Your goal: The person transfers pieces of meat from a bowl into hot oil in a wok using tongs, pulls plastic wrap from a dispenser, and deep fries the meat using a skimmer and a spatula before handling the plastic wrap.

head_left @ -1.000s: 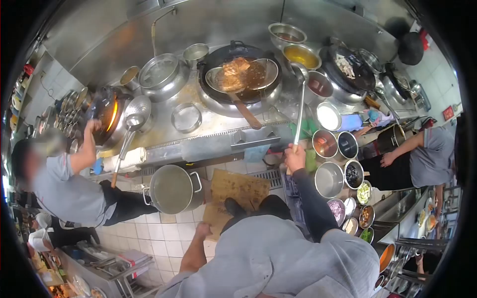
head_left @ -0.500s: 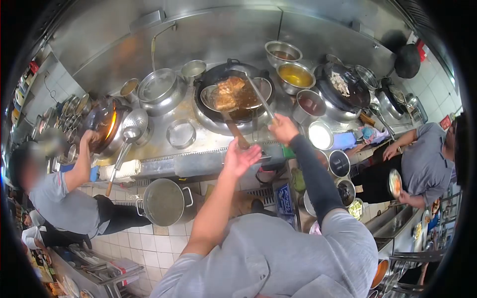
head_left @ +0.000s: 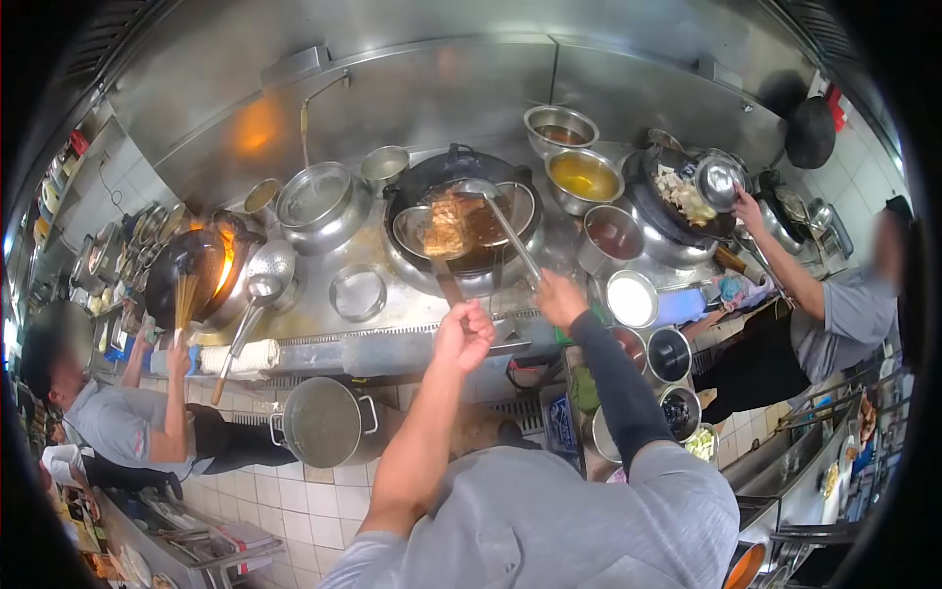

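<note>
Wok [head_left: 461,162] has the strainer [head_left: 508,200] across it, browned food [head_left: 444,225] in the strainer towards the wok's left, and the ladle's [head_left: 512,239] bowl near the wok's far side; the left hand [head_left: 464,335] is closed round the strainer's handle, the right hand [head_left: 560,298] grips the ladle's. A hard ladle push could tip the strainer and drop the food, and a quick lift could splash liquid over the wok's near rim.
</note>
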The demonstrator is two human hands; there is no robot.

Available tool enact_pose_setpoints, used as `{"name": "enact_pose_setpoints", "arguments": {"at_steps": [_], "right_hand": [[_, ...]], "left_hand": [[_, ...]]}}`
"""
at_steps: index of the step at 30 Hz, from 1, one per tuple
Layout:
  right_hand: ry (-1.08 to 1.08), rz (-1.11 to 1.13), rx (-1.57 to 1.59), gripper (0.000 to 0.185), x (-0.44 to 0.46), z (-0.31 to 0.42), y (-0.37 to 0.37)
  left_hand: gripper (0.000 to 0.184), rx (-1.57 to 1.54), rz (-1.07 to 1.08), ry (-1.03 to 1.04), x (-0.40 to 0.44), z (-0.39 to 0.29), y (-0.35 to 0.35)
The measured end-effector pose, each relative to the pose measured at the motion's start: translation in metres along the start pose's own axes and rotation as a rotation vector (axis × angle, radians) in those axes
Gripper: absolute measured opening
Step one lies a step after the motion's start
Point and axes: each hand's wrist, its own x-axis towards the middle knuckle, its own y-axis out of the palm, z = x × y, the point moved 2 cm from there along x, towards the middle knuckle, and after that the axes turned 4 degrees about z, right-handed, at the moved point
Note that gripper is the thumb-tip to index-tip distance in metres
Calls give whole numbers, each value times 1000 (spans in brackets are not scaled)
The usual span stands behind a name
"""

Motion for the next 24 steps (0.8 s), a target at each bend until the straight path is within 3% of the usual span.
{"name": "enact_pose_setpoints", "arguments": {"at_steps": [2, 9, 13, 18, 24], "right_hand": [[0, -6, -37, 60, -4, -11, 2], [55, -34, -6, 61, 25, 1, 0], [3, -42, -81, 53, 52, 4, 6], [5, 5, -274, 57, 24, -6, 15], [100, 4, -230, 58, 24, 11, -6]], "left_hand": [[5, -9, 27, -9, 1, -1, -3], [4, 19, 36, -1, -3, -3, -12], [4, 9, 59, 18, 0, -6, -21], [4, 4, 74, 34, -7, -11, -18], [7, 2, 95, -18, 2, -18, -28]]}}
